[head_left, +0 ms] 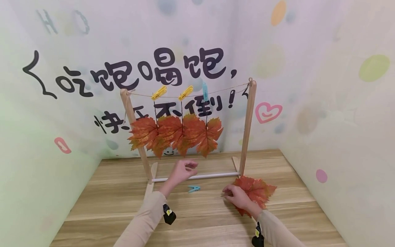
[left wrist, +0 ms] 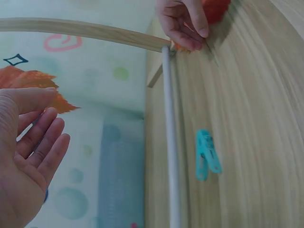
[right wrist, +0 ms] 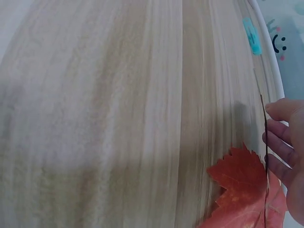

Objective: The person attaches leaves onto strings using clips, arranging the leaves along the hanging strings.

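My left hand [head_left: 184, 170] is raised in front of the wooden frame, its fingers loosely bent and nothing between them. A light-blue clothespin [head_left: 194, 189] lies on the table below it. At the right, my right hand [head_left: 238, 196] is over a red-orange maple leaf [head_left: 258, 190] on the table. In the right wrist view, its fingertips are right at the thin dark stem [right wrist: 265, 142], with the thumb apart from the fingers. Three similar leaves [head_left: 210, 137] hang by their stems from a string, clipped by two yellow clothespins [head_left: 186, 93] and one blue clothespin [head_left: 205, 92].
The wooden frame has a left post [head_left: 143, 161], a right post [head_left: 248, 130] and a white crossbar [head_left: 213, 176] low between them. A string [head_left: 228, 88] runs between the post tops. Behind the wood-grain table [head_left: 102, 202] stands a printed wall [head_left: 308, 61].
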Demonstrator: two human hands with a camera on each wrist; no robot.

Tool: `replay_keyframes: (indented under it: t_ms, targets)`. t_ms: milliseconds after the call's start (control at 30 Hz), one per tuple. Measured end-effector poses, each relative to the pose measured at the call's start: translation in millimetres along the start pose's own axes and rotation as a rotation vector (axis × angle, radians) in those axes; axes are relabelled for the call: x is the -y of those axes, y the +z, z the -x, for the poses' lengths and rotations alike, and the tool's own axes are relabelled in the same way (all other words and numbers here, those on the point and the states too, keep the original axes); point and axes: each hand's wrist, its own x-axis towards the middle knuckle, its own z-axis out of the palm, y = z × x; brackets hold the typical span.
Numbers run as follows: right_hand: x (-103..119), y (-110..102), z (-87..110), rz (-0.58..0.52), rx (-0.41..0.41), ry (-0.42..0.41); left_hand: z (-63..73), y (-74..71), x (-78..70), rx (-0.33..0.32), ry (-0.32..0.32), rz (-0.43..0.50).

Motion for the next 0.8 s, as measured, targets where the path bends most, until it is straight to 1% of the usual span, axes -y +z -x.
replay_keyframes:
  t_ms: [67,133,200,233,267,367,433,467,567,667,700,800]
  targets:
    - [1.2,0.4,-0.7,0.019,0.008,0.003,-0.5,4.6,17.2,-0.016,-0.018,0.008]
    - [2.1,0.6,-1.3,0.037,0.007,-0.003,-1.6,9.7,35.5,-0.031,-0.032,-0.005]
    - [2.1,1.7,-1.8,0.051,0.001,-0.019,-1.7,14.1,51.7,-0.041,-0.040,-0.018]
    - [1.4,2.8,-2.2,0.055,-0.005,-0.033,-1.5,16.5,59.9,-0.050,-0.055,-0.013]
    - [0.8,4.2,-2.5,0.056,-0.014,-0.050,-0.4,17.8,64.7,-0.051,-0.058,-0.027]
    - [-1.8,7.6,-2.0,0.054,-0.040,-0.122,4.3,21.0,74.9,-0.052,-0.063,-0.049]
    - [-3.7,9.9,-1.6,0.057,-0.055,-0.168,8.6,22.2,79.8,-0.053,-0.082,-0.073]
    - [-8.7,12.5,-2.0,0.058,-0.062,-0.210,11.0,22.4,82.1,-0.057,-0.088,-0.092]
    - [-8.0,14.5,-1.5,0.071,-0.064,-0.249,18.3,22.2,89.1,-0.074,-0.124,-0.131]
    - [-5.8,15.9,-0.5,0.084,-0.051,-0.217,24.6,22.3,96.5,-0.083,-0.160,-0.151]
    - [-0.9,14.6,0.8,0.098,-0.043,-0.183,26.5,22.9,99.3,-0.080,-0.169,-0.164]
    - [-0.9,15.0,3.9,0.146,-0.013,-0.125,30.8,26.7,107.6,-0.055,-0.200,-0.203]
